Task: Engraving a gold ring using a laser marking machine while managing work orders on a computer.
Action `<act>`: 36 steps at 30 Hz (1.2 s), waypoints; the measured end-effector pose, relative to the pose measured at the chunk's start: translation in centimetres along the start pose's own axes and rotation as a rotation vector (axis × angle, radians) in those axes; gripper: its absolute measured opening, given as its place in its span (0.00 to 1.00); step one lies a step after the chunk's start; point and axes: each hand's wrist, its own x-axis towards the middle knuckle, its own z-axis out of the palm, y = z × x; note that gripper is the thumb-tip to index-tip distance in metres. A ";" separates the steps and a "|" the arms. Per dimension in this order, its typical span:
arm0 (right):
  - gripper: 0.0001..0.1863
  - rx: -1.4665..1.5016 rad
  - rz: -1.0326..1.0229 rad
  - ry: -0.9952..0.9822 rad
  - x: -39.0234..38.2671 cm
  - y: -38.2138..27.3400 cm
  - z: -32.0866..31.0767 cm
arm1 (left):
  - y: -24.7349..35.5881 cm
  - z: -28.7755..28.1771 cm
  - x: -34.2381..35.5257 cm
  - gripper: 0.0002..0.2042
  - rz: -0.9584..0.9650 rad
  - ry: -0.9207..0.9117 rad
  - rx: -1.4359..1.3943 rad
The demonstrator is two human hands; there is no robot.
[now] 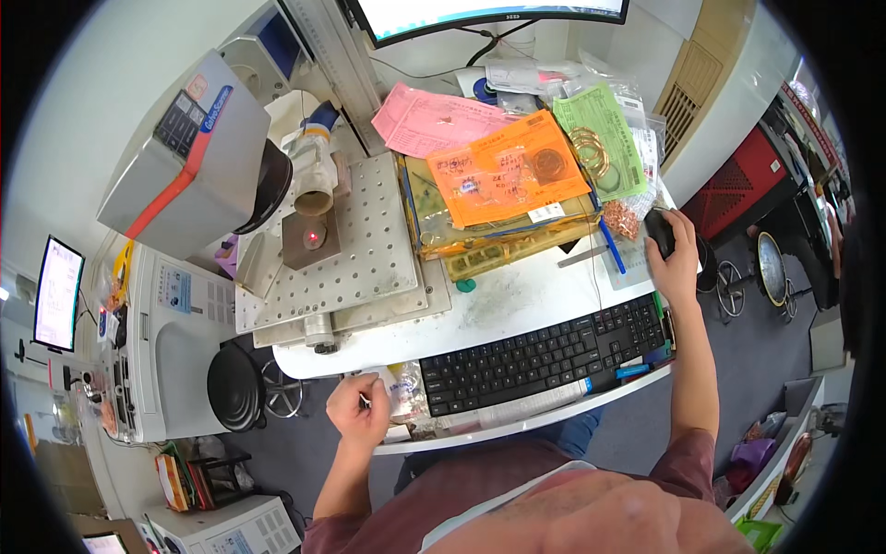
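Observation:
My right hand [676, 263] rests over a black computer mouse [657, 231] at the right end of the white desk. My left hand [360, 412] is closed in a fist at the desk's front left edge, beside the keyboard. A small dark bit shows between its fingers, too little to name. The black keyboard [517, 360] lies between my hands in a front tray. Left of centre, a red light spot falls on a small round piece [314, 237] on a dark metal block [297, 254]. The block sits on a perforated metal plate [369, 268] below a grey marking machine head [185, 152].
An orange slip [498, 203] in a plastic bag lies on a yellowish box [508, 235]. Around it are a pink slip [434, 120], a green slip [609, 125] with copper-coloured rings, and a blue pen [612, 246]. A monitor [489, 14] stands behind; a black stool [235, 386] is at left.

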 end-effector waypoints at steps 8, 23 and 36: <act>0.23 0.045 -0.113 0.125 -0.9 0.7 1.8 | -0.4 -2.0 -3.7 0.02 -0.197 0.109 0.087; 0.29 0.164 0.117 0.136 -1.7 6.6 2.2 | 0.5 -2.1 -3.2 0.07 -0.146 -0.163 -0.016; 0.34 0.278 0.131 0.141 -1.7 4.8 2.5 | 1.0 -1.1 -3.0 0.24 -0.050 -0.541 -0.008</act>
